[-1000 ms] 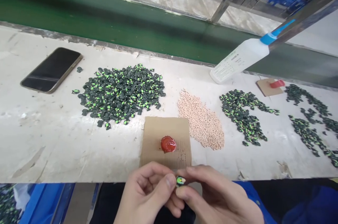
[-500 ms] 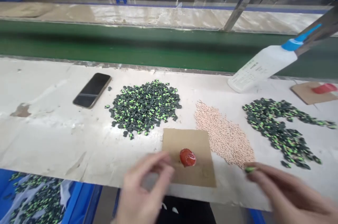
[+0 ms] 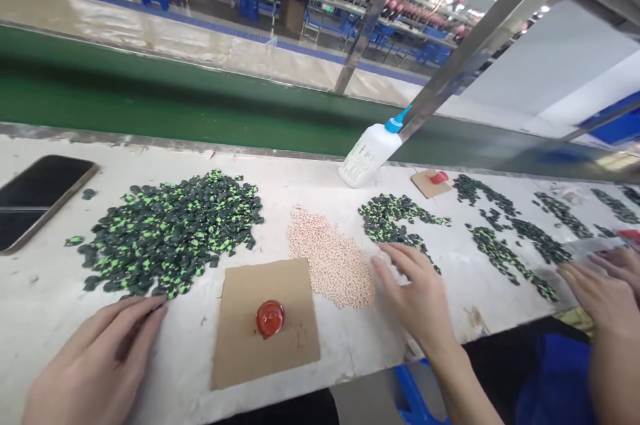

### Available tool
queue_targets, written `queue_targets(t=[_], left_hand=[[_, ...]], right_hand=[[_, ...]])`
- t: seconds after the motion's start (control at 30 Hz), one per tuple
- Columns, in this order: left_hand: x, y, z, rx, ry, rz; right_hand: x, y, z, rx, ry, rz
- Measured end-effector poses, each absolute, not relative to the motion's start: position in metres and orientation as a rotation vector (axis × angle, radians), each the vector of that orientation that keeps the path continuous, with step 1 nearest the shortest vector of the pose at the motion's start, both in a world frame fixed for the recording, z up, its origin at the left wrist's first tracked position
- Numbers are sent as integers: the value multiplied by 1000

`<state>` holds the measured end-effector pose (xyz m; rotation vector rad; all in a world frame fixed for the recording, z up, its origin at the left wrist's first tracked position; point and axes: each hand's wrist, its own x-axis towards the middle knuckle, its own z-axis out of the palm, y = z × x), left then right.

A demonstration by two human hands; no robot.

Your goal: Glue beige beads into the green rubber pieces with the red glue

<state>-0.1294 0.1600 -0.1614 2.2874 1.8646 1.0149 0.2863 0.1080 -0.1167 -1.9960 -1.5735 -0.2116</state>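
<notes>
My left hand [image 3: 103, 358] is at the front edge of a large pile of small black-and-green pieces [image 3: 175, 231], its fingers pinched together on one piece at the edge. My right hand [image 3: 417, 285] hovers between a spread of tiny pale pink beads [image 3: 333, 258] and a smaller pile of black-and-green pieces [image 3: 393, 211]. Its fingers are bent and apart, and nothing shows between them. Between my hands lies a square of brown cardboard [image 3: 265, 278] with a round blob of glossy red paste [image 3: 270, 318] on it.
A white bottle with blue nozzle [image 3: 370, 151] leans at the back by a metal post. A phone [image 3: 43, 198] lies far left. At right, a co-worker's hands [image 3: 603, 278] are near more dark piles and another cardboard [image 3: 425, 183] with red paste. A green belt [image 3: 200, 98] runs behind.
The view has swung right. My left hand has gone from beside the cardboard to the large pile. My right hand has let go of the green piece it held by the beads.
</notes>
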Motion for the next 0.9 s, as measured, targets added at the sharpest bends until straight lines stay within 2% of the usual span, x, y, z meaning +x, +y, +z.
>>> queue_targets(t=[0.17, 0.33, 0.6, 0.8, 0.9], left_hand=[[-134, 159, -159, 2592, 1767, 688], [-120, 153, -139, 2661, 1727, 806], [-88, 142, -131, 2584, 1118, 811], [-64, 132, -110, 2095, 1253, 974], [-44, 121, -90, 1811, 1167, 1057]], right_hand=[[244, 129, -117, -1826, -1873, 44], [236, 138, -121, -1767, -1875, 147], [235, 129, -112, -1750, -1500, 286], [218, 93, -98, -1649, -1136, 689], [204, 77, -94, -1508, -968, 930]])
